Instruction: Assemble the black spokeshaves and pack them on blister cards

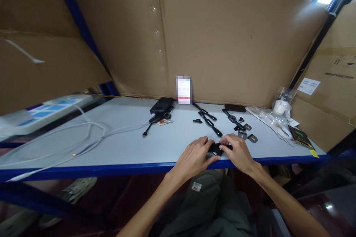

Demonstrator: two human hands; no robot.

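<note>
At the table's front edge, both my hands are closed on a small black part [216, 149], whose exact kind I cannot make out. My left hand [194, 153] grips its left end, with the thumb along the near side. On its right side, the fingers of my right hand [237, 151] pinch it from above and partly cover it. Just beyond my hands lie long black slotted handles [213, 127] and a small black clip-like piece [197, 120]. Several flat grey metal plates [252, 138] rest beyond my right hand, beside another black handle-like piece [233, 118].
A black box-shaped device [161, 106] with cables stands left of centre. White cables [105, 133] run left toward a power strip [52, 113]. A blurred lit screen [184, 90] leans on the cardboard wall [217, 44]. Plastic bags [267, 120] lie at right; the table has a blue edge [111, 170].
</note>
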